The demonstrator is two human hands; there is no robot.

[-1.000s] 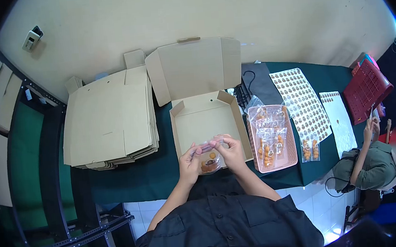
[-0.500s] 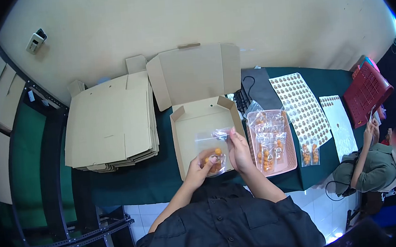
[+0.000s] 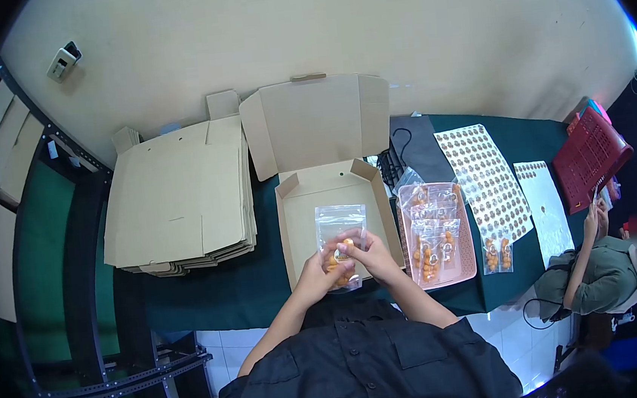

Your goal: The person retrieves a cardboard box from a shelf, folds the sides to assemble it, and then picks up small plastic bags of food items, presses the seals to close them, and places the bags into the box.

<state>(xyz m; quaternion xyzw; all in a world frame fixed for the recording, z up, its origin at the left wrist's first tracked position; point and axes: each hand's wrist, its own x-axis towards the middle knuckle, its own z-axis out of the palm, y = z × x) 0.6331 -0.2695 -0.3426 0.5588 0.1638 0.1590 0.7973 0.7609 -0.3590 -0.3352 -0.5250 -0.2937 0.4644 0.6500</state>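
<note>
Both hands grip a clear zip bag (image 3: pixel 340 218) with round orange snacks and a small label inside. My left hand (image 3: pixel 315 278) closes round its left side, thumb over the front. From the right, my right hand (image 3: pixel 377 259) pinches the same bag, its thumb near the label. The bag's top stands upright and its seal looks flat. Behind and below it lies an open cardboard box (image 3: pixel 320 188), lid raised against the wall. Just right of the box is a pink basket (image 3: pixel 469 255) holding several similar snack bags (image 3: pixel 431 253).
A stack of flattened cardboard boxes (image 3: pixel 170 193) lies at left. Right of the basket are sticker sheets (image 3: pixel 487 177) and two filled bags (image 3: pixel 498 254). A maroon basket (image 3: pixel 591 148) stands at far right, by a seated person (image 3: pixel 605 272). Metal shelving (image 3: pixel 86 272) borders the left.
My right hand has moved down from the bag's top corner to its front, beside my left thumb. The bag now faces me more upright, its top edge straightened.
</note>
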